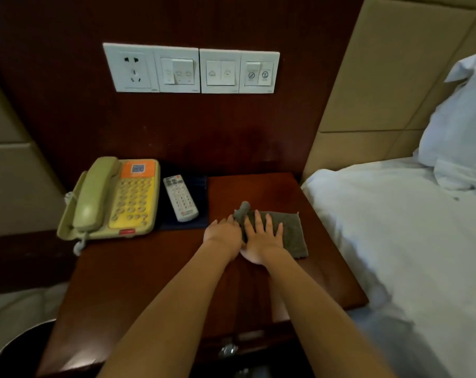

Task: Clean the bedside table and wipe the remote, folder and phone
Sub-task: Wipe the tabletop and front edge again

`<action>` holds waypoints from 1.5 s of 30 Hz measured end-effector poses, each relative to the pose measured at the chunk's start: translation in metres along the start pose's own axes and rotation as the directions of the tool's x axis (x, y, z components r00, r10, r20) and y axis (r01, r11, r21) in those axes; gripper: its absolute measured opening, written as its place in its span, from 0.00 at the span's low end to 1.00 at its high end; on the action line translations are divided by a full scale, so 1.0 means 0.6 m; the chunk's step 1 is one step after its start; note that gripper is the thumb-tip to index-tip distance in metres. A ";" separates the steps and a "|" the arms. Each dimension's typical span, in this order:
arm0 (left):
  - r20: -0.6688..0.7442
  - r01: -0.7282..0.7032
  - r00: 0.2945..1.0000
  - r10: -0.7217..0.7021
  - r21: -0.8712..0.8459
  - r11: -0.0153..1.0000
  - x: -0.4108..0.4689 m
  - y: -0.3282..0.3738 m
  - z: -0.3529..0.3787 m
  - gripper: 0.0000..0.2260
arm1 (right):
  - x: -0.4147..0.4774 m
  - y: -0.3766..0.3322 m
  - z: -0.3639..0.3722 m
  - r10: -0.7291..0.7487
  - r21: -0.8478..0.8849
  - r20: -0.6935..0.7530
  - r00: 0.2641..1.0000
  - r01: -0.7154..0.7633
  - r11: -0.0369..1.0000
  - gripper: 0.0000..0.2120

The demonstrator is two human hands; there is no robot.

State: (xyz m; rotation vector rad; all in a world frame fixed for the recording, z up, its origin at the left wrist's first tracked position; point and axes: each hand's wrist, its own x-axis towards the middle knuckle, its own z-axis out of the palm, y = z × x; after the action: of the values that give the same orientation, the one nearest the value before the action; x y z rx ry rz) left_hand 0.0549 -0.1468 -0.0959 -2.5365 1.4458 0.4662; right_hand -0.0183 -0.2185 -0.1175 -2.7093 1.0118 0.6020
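Cloth (288, 230), grey, lies on the surface (149, 268) under the right hand (262, 241), whose grip is spread flat, fingers pressing down. The left hand (223, 233) meets the cloth's bunched left corner; whether its grip pinches it I cannot tell. Left of the cloth, the remote (180, 198) rests on the dark folder (197, 184), with the phone (111, 197) beyond. By my reading the surface wipe is under way, and those three items are not yet wiped.

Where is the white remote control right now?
Head view, left of centre: the white plastic remote control lies on the dark blue folder, right of the beige-and-yellow corded phone.
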 end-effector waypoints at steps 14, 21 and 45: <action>0.034 0.138 0.990 -0.136 -0.087 0.987 -0.292 -0.128 0.104 0.29 | -0.202 -0.211 0.097 -0.103 -0.041 0.090 0.991 0.107 0.993 0.36; -0.047 0.304 0.949 -0.312 -0.123 0.945 -0.391 -0.257 0.138 0.20 | -0.237 -0.384 0.108 -0.325 -0.152 0.110 0.939 0.339 0.928 0.37; -0.054 0.459 0.734 -0.677 -0.695 0.554 -0.254 -0.289 0.166 0.31 | -0.100 -0.337 0.029 -0.547 -0.189 -0.259 0.796 0.514 0.837 0.21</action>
State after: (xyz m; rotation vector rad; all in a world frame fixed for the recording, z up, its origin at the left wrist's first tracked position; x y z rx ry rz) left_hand 0.1139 0.0948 -0.1335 -3.5651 0.3862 0.5028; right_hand 0.0692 -0.0263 -0.1004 -3.0436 0.2131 0.1363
